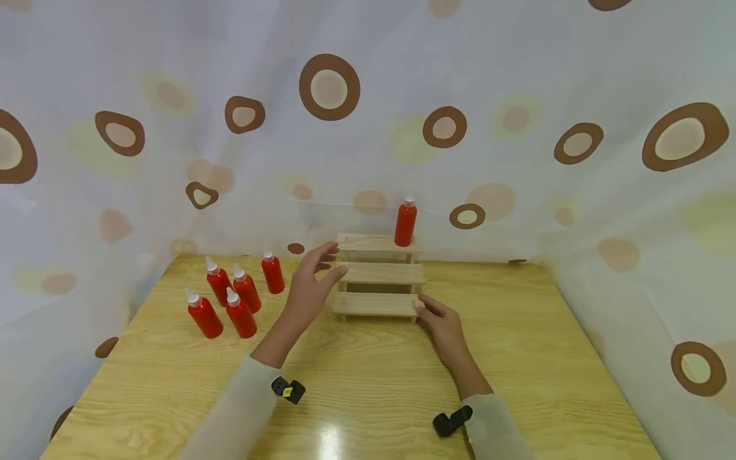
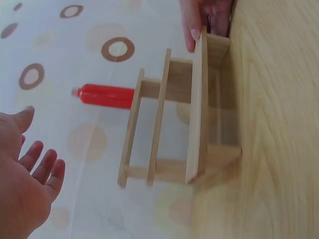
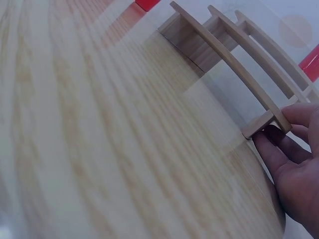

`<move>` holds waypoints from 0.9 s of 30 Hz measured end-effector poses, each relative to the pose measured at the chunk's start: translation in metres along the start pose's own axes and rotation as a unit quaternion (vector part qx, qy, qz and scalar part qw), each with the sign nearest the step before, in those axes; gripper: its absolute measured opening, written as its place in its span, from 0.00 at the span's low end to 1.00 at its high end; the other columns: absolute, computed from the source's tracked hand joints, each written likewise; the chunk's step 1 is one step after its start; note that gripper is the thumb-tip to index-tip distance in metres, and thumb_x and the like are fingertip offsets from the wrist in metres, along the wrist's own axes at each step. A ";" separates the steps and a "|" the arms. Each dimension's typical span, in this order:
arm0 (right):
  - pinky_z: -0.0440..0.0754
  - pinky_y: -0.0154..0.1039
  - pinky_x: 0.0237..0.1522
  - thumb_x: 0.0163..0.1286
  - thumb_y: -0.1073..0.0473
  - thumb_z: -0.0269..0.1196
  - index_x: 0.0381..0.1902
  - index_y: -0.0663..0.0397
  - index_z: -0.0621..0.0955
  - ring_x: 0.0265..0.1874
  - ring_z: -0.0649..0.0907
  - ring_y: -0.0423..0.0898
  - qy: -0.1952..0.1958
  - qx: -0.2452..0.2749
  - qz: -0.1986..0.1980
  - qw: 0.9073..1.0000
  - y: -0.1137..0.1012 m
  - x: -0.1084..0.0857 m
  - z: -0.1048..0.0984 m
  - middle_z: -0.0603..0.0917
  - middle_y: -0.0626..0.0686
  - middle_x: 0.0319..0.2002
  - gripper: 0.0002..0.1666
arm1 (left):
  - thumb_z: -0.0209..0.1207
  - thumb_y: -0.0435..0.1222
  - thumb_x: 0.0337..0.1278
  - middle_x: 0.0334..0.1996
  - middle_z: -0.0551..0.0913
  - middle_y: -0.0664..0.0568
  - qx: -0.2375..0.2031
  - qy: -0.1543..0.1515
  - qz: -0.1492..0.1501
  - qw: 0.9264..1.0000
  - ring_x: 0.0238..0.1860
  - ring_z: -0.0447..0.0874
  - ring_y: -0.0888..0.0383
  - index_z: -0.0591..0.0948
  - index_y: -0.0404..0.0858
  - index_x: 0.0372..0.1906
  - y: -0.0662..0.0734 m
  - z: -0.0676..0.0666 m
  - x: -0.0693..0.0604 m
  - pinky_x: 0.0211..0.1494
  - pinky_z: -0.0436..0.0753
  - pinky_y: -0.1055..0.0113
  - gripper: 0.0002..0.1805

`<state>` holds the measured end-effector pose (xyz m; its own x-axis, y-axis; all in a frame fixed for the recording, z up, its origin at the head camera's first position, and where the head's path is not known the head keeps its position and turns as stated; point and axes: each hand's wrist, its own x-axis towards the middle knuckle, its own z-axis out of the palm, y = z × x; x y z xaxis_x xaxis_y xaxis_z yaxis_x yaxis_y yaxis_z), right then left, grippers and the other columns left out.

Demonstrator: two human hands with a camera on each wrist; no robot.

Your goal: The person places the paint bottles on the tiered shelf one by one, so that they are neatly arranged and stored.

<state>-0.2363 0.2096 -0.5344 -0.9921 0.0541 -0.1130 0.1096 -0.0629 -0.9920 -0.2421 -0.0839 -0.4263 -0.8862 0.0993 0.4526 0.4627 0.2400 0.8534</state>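
A three-step wooden rack (image 1: 376, 273) stands near the back of the table. One red squeeze bottle (image 1: 406, 223) is upright at the right of its top step. My right hand (image 1: 444, 329) grips the right end of the lowest step; in the right wrist view the thumb (image 3: 269, 154) is under the board's end and a finger lies over it. My left hand (image 1: 310, 281) hovers by the rack's left side, fingers loosely spread, holding nothing. The left wrist view shows a gap between that hand (image 2: 25, 184) and the rack (image 2: 197, 114).
Several red bottles with white caps (image 1: 241, 314) stand upright on the left part of the wooden table (image 1: 368, 383). A patterned white sheet (image 1: 368, 153) hangs close behind the rack and along both sides of the table.
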 end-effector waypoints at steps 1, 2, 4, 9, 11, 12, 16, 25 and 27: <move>0.82 0.29 0.54 0.73 0.63 0.63 0.69 0.63 0.74 0.66 0.75 0.51 0.000 0.002 -0.001 1.000 0.000 0.000 0.000 0.72 0.62 0.70 0.28 | 0.65 0.43 0.65 0.61 0.79 0.49 0.003 0.007 -0.002 1.000 0.60 0.77 0.50 0.75 0.46 0.67 0.000 -0.006 -0.005 0.67 0.76 0.48 0.27; 0.82 0.30 0.54 0.73 0.64 0.62 0.68 0.63 0.74 0.66 0.75 0.52 -0.001 0.004 -0.001 1.000 0.000 0.000 0.000 0.71 0.62 0.70 0.28 | 0.65 0.42 0.65 0.61 0.79 0.49 0.006 0.014 -0.004 1.000 0.61 0.77 0.49 0.75 0.46 0.67 0.000 -0.012 -0.011 0.67 0.76 0.47 0.27; 0.82 0.30 0.55 0.73 0.63 0.62 0.69 0.63 0.73 0.67 0.74 0.53 -0.002 0.004 -0.003 1.000 0.000 -0.001 -0.001 0.71 0.63 0.71 0.28 | 0.65 0.42 0.65 0.61 0.78 0.50 0.020 0.028 -0.014 0.999 0.61 0.77 0.48 0.74 0.46 0.68 0.000 -0.024 -0.021 0.67 0.76 0.47 0.27; 0.82 0.31 0.55 0.73 0.63 0.62 0.69 0.63 0.73 0.67 0.74 0.54 -0.001 0.004 -0.001 1.000 0.001 -0.001 -0.001 0.70 0.62 0.71 0.28 | 0.65 0.42 0.65 0.59 0.80 0.52 0.069 0.066 -0.040 0.995 0.59 0.78 0.50 0.75 0.47 0.67 -0.001 -0.053 -0.051 0.63 0.78 0.62 0.26; 0.82 0.31 0.55 0.73 0.64 0.62 0.69 0.63 0.74 0.67 0.75 0.53 0.002 0.007 -0.001 1.000 0.002 0.000 -0.001 0.71 0.62 0.71 0.28 | 0.65 0.40 0.65 0.57 0.80 0.51 0.088 0.081 -0.040 0.992 0.58 0.78 0.51 0.76 0.45 0.66 -0.002 -0.064 -0.062 0.61 0.77 0.72 0.25; 0.83 0.31 0.55 0.73 0.64 0.62 0.69 0.64 0.74 0.66 0.75 0.52 0.002 0.009 -0.001 1.000 0.002 0.000 0.000 0.71 0.62 0.71 0.28 | 0.65 0.39 0.65 0.57 0.81 0.51 0.098 0.090 -0.040 0.990 0.57 0.78 0.51 0.76 0.45 0.66 -0.003 -0.070 -0.068 0.60 0.76 0.75 0.25; 0.83 0.32 0.54 0.73 0.64 0.63 0.68 0.64 0.74 0.63 0.78 0.49 0.000 0.012 -0.004 1.000 0.004 0.002 0.001 0.72 0.62 0.70 0.28 | 0.64 0.38 0.66 0.58 0.80 0.50 0.131 0.129 -0.058 0.981 0.57 0.75 0.54 0.76 0.42 0.65 -0.006 -0.090 -0.088 0.57 0.74 0.80 0.24; 0.83 0.31 0.54 0.73 0.63 0.62 0.69 0.63 0.74 0.65 0.77 0.50 0.002 0.006 -0.001 1.000 0.003 0.000 0.000 0.72 0.61 0.70 0.28 | 0.63 0.35 0.67 0.60 0.75 0.43 0.145 0.195 -0.121 0.962 0.57 0.70 0.55 0.74 0.39 0.67 -0.029 -0.117 -0.110 0.56 0.70 0.78 0.25; 0.83 0.31 0.54 0.73 0.63 0.62 0.69 0.63 0.74 0.64 0.77 0.50 0.002 0.004 0.000 1.000 0.002 0.000 0.000 0.72 0.61 0.70 0.28 | 0.62 0.36 0.68 0.62 0.74 0.44 0.137 0.193 -0.139 0.962 0.59 0.70 0.52 0.73 0.39 0.69 -0.034 -0.118 -0.111 0.59 0.70 0.78 0.26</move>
<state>-0.2359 0.2097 -0.5367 -0.9919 0.0585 -0.1130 0.1088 -0.0701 -0.9916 -0.1565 -0.2172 -0.4747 -0.8755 -0.3583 0.3243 0.1390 0.4560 0.8791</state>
